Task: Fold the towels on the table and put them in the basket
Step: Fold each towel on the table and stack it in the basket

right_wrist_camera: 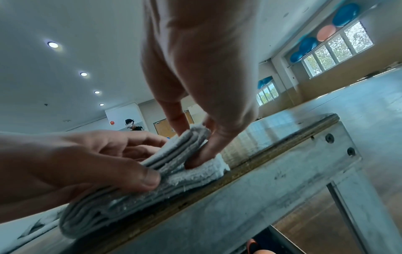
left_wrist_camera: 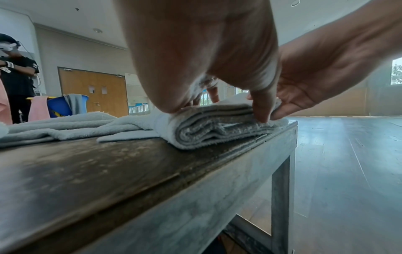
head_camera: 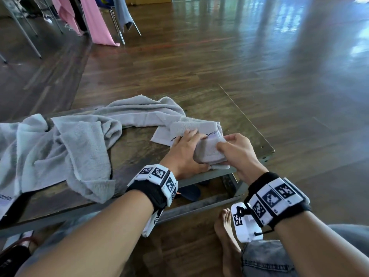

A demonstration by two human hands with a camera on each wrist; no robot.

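A grey towel folded into a thick small bundle (head_camera: 207, 154) lies near the right corner of the dark wooden table (head_camera: 135, 152). My left hand (head_camera: 185, 148) holds the bundle, fingers over its top and thumb at the near side. In the right wrist view the left hand's thumb (right_wrist_camera: 147, 178) presses on the stacked layers (right_wrist_camera: 121, 199). My right hand (head_camera: 237, 150) pinches the bundle's right end between thumb and fingers (right_wrist_camera: 195, 154), lifting the upper layers a little. The left wrist view shows the rolled edge (left_wrist_camera: 206, 132) under both hands.
A crumpled grey towel (head_camera: 75, 148) covers the table's left part, and another (head_camera: 139, 112) stretches along the back edge. The table corner (head_camera: 267, 150) is just right of the bundle. My bare foot (head_camera: 225, 236) rests below. Chairs draped with pink cloth (head_camera: 95, 21) stand far left.
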